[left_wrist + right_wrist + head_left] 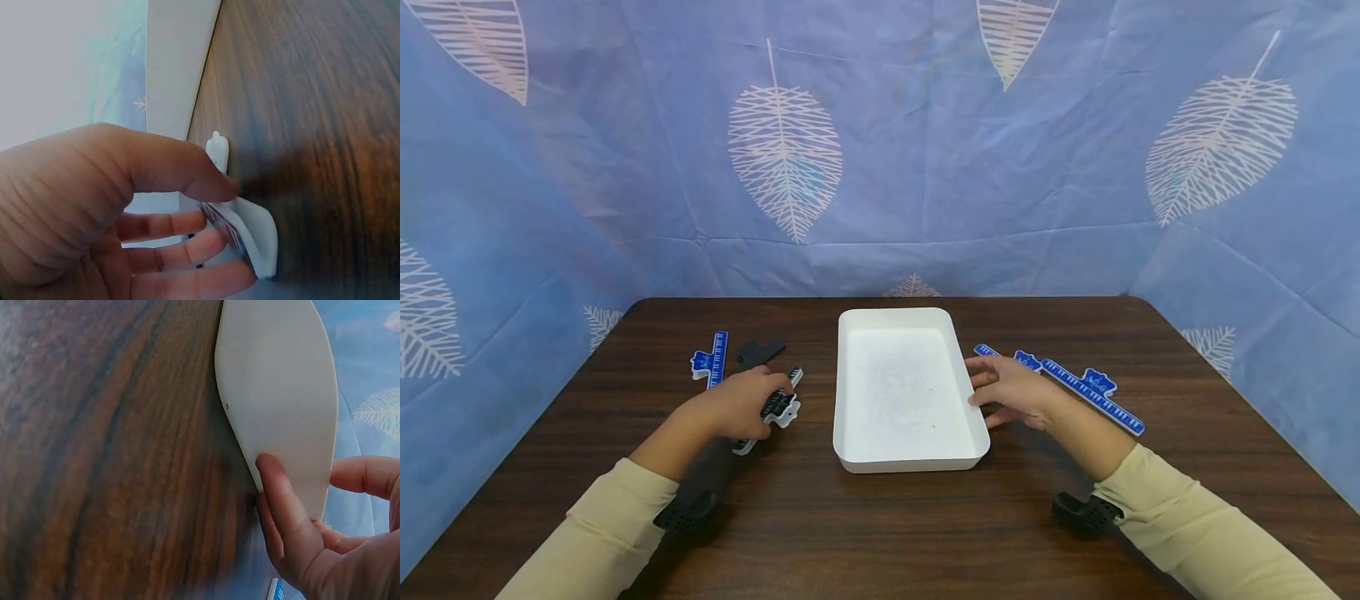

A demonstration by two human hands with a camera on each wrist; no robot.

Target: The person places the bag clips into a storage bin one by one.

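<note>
My left hand [748, 404] grips a black-and-white ruler clip [781, 407] left of the tray. In the left wrist view the thumb lies on the white side of the clip [259, 234] and the fingertips reach its dark face. At the right side of a white rectangular tray [912, 392] is my right hand [1018, 392]. The right wrist view shows one digit against the outer wall of the tray [281, 394] and another at its rim. Inside, the tray's floor shows only small specks.
Behind the left hand lie a blue ruler clip [718, 354] and a dark grey flat piece [760, 353]. Beyond the right hand lies another blue ruler clip [1093, 396], with a further blue one [1027, 361] partly hidden. A patterned blue cloth [925, 167] hangs behind the wooden table [880, 533].
</note>
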